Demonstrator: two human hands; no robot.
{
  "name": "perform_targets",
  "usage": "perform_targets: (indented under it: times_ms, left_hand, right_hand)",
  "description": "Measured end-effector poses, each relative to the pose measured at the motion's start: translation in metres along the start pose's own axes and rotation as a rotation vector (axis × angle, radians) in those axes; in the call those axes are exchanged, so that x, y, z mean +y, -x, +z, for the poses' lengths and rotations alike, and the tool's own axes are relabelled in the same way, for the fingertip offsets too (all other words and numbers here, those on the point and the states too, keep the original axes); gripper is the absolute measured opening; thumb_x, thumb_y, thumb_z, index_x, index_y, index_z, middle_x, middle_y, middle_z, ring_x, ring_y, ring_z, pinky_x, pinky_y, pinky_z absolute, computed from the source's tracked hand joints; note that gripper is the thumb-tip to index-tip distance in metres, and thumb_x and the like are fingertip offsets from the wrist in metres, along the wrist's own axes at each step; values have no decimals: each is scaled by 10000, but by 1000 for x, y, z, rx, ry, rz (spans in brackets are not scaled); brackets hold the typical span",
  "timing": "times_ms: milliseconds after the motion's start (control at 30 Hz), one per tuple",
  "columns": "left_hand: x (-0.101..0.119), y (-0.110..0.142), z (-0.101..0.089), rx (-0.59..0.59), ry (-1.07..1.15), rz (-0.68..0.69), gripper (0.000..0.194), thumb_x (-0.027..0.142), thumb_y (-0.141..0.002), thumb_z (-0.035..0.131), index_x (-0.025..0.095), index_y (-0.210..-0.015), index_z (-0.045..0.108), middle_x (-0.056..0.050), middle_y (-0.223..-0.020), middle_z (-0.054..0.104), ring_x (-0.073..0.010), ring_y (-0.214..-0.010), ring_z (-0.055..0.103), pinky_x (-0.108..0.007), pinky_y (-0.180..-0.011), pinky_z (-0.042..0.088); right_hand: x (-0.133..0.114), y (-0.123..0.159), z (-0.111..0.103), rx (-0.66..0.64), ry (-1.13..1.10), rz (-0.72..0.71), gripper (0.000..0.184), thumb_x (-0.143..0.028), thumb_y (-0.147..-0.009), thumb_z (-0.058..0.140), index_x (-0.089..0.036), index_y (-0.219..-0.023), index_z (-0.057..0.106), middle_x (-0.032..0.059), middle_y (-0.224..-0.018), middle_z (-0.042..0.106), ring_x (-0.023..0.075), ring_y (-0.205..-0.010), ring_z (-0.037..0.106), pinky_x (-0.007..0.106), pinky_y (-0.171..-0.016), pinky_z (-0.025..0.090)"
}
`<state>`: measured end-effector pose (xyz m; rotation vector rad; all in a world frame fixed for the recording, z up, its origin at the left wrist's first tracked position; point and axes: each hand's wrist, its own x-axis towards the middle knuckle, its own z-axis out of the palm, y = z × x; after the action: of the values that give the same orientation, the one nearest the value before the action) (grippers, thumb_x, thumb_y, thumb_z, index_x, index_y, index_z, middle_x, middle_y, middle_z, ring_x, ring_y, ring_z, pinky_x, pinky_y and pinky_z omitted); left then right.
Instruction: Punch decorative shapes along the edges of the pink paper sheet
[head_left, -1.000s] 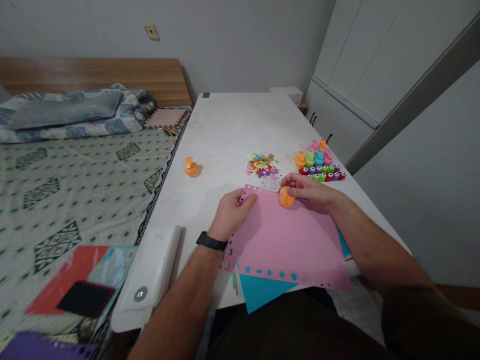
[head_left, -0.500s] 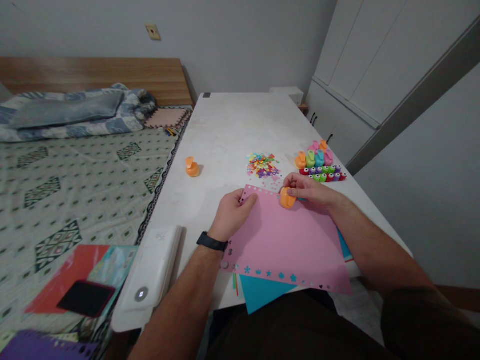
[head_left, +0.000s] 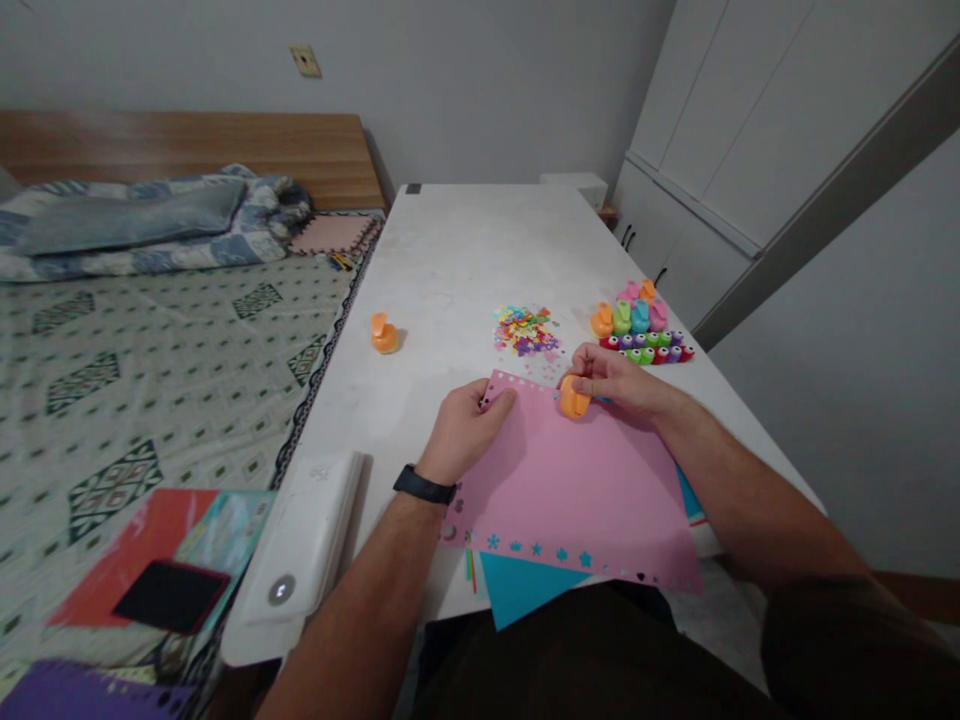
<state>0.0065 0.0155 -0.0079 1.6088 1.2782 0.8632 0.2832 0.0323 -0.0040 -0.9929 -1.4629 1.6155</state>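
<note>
though hole-edged, pink paper [head_left: 577, 480] between hands [head_left: 466, 425] [head_left: 619, 382]

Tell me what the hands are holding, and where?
Left hand: pink paper, near its far left corner. Right hand: orange hole punch, thumb on its right side; the rest is hidden.

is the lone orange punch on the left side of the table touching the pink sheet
No, the lone orange punch stands apart, with white table between it and the pink sheet.

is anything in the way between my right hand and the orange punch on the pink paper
Nothing visible: your right hand touches the punch directly, at the paper's far edge.
</note>
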Motion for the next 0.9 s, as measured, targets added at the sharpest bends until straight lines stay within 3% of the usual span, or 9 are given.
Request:
perform_targets:
  times_ms: [200,467,767,900]
  left_hand:
    - [-2,0,0,-3,-61,21,395,538,-893,579,164,-849,699,-15,-716,645,-150,-613,522,-244,-519,304]
    - [4,0,-1,18,7,-5,348,511,-818,652,169,-759,675,-7,-634,599,-167,-611,523,-259,-523,326]
    - [7,-1,-3,19,-90,-5,329,486,-828,618,169,-742,647,6,-624,584,-165,-629,535,-248,-545,356]
    - [5,-1,-2,22,-126,25,323,473,-847,597,173,-736,642,4,-627,581,-165,-628,534,-252,-550,362]
  right_hand:
    - [4,-4,-1,64,-1,-34,409,-362,-802,816,-235,-869,433,29,-906,714,183,-808,677,290,-671,479]
    - [-1,-1,-1,53,-64,19,365,-353,-794,825,-226,-974,534,60,-985,741,205,-896,700,337,-785,525]
    - [-4,-9,-8,366,-140,-83,404,-432,-724,856,-241,-893,543,21,-916,744,199,-842,698,328,-758,545]
    - [-5,-11,-10,397,-158,-115,418,-438,-720,861,-244,-900,537,20,-940,745,198,-855,704,313,-747,554]
